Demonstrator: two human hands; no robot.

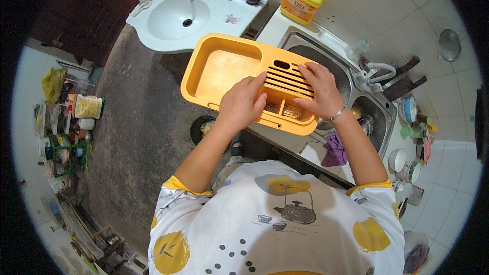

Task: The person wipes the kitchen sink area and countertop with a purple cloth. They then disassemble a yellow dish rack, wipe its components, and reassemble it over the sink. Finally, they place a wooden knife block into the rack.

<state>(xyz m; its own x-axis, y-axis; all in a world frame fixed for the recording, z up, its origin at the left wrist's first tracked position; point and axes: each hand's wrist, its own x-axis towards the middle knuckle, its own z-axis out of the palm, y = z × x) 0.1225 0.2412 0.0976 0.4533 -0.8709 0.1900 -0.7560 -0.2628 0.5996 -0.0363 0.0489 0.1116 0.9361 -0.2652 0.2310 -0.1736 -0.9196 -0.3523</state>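
Observation:
An orange plastic drain rack (215, 103) lies across in front of me, over the sink's left end and the counter's edge. Its left part is a bare, deep basin; its right part has a slotted panel (288, 79) and small compartments with perforated bottoms (292, 111). My left hand (242, 101) grips it at the middle, fingers at the slotted panel's left end and thumb toward the compartments. At the right end, my right hand (325, 91) has its fingers on the slots and its thumb by the compartments. Part of each hand's grip is hidden.
A steel double sink (331, 53) with a white faucet (374, 77) lies to the right, a purple cloth (334, 150) at its near edge. Behind stand a yellow pump jug (301, 2) and a white washbasin (163, 20). White bowls (397, 159) stand at the right.

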